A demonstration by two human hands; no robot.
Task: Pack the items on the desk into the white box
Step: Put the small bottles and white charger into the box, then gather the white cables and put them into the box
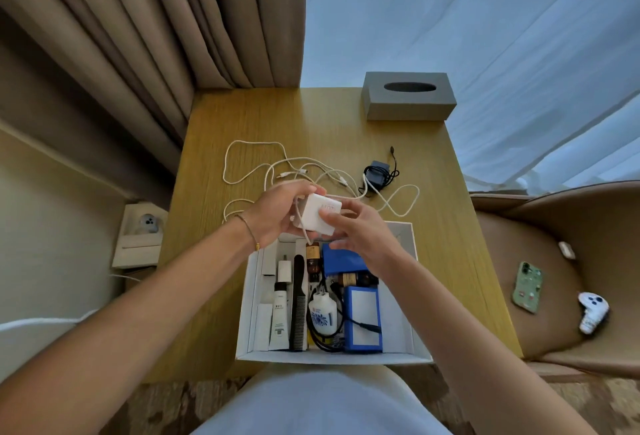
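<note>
Near the middle of the frame, both hands hold a white charger [320, 218] just above the far end of the white box [408, 251]. The left hand [277, 214] clasps its left side, fingers curled round it; the right hand [356, 228] pinches its right edge between thumb and fingers. A white cable [301, 226] hangs from the charger and joins the loose tangle on the desk [221, 261] behind. The block looks rigid, smooth and fairly light — best gripped across its flat faces. The cable is limp and likely to snag, so it probably needs gathering into a coil first.
</note>
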